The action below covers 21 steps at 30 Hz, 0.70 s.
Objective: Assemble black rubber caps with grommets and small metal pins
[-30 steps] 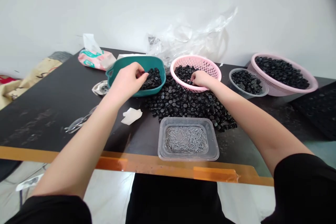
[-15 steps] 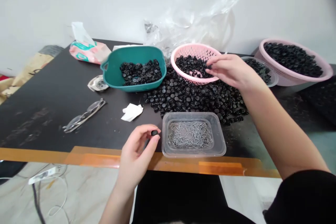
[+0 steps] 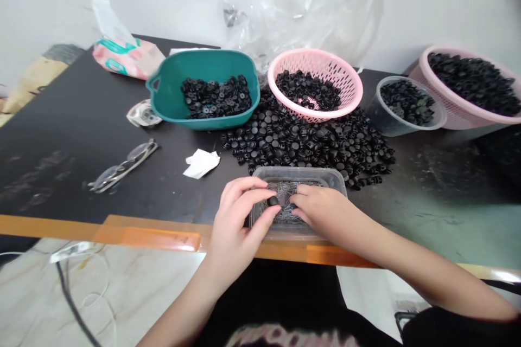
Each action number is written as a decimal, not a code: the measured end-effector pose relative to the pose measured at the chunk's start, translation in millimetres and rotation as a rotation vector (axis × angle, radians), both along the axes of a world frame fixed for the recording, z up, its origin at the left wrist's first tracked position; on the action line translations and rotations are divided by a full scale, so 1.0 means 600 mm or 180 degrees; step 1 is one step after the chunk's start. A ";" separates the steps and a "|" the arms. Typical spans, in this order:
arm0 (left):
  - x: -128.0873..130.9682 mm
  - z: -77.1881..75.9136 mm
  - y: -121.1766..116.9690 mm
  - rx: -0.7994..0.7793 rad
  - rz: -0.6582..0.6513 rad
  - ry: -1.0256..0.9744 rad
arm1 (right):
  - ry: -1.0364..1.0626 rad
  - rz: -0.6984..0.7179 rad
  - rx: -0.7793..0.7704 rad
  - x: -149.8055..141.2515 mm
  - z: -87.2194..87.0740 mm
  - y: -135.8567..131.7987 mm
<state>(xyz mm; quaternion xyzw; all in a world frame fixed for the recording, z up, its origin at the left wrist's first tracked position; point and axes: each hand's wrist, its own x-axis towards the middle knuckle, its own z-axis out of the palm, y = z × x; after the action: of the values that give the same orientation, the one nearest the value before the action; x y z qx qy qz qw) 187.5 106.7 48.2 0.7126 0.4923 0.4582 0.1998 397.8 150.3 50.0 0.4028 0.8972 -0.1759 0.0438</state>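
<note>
My left hand (image 3: 240, 222) pinches a small round black part (image 3: 273, 201) between thumb and fingers, just over the left side of a clear plastic tray of small metal screws (image 3: 325, 176). My right hand (image 3: 321, 209) rests curled inside that tray, fingertips down among the screws and close to the black part. What it grips, if anything, is hidden. Behind the tray lies a loose heap of black round caps (image 3: 309, 143). A teal basket (image 3: 171, 92) and a pink basket (image 3: 350, 87) behind the heap each hold more black parts.
A clear tub (image 3: 386, 122) and a larger pink basket (image 3: 456, 114) of black parts stand at the right. Glasses (image 3: 120, 168), a crumpled paper scrap (image 3: 200, 163), a tape roll (image 3: 142, 114) and a tissue pack (image 3: 126, 54) lie left. Clear plastic bag (image 3: 309, 5) leans on the wall. The table's orange front edge (image 3: 158, 236) is near.
My left hand left the teal basket with a black part and came to the screw tray. My right hand pulled back from the pink basket and dropped into the tray. The camera tilted down.
</note>
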 end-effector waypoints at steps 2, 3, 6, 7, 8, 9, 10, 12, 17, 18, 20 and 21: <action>0.007 0.004 -0.002 -0.0096 -0.0001 -0.0176 | -0.0067 0.0008 0.0023 0.002 -0.006 0.000; 0.010 0.004 -0.005 -0.0155 -0.0015 -0.0283 | -0.0090 0.0026 0.0022 0.004 -0.005 0.001; 0.013 0.001 -0.013 -0.0392 -0.0109 -0.0600 | -0.0114 0.0103 -0.0017 0.006 0.000 0.003; 0.014 0.000 -0.016 -0.0484 -0.0141 -0.0713 | -0.0112 0.0131 -0.0036 0.005 0.001 0.004; 0.014 -0.001 -0.018 -0.0586 -0.0170 -0.0832 | -0.0107 0.0162 -0.0058 0.004 0.002 0.004; 0.015 -0.002 -0.020 -0.0692 -0.0196 -0.0942 | -0.0097 0.0199 -0.0087 0.003 0.002 0.005; 0.016 -0.003 -0.022 -0.0775 -0.0212 -0.1032 | -0.0081 0.0242 -0.0123 0.001 0.001 0.006; 0.018 -0.003 -0.024 -0.0848 -0.0235 -0.1119 | -0.0028 0.0314 -0.0209 -0.002 -0.001 0.006; 0.026 -0.013 -0.027 -0.0578 -0.0259 -0.0921 | 0.0182 0.0346 -0.0357 -0.007 -0.003 0.007; 0.027 -0.018 -0.026 -0.0509 -0.0218 -0.0886 | 0.0218 0.0382 -0.0384 -0.008 -0.003 0.007; 0.030 -0.029 -0.022 -0.0372 -0.0112 -0.0849 | 0.0248 0.0465 -0.0420 -0.010 -0.001 0.008; 0.031 -0.034 -0.019 -0.0306 -0.0064 -0.0839 | 0.0240 0.0489 -0.0418 -0.010 0.000 0.009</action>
<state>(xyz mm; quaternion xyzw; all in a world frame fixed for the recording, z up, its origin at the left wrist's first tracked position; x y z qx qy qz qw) 206.0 95.2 27.9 0.6407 0.4760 0.5218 0.3013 391.6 155.6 49.7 0.3221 0.9130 -0.2455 0.0496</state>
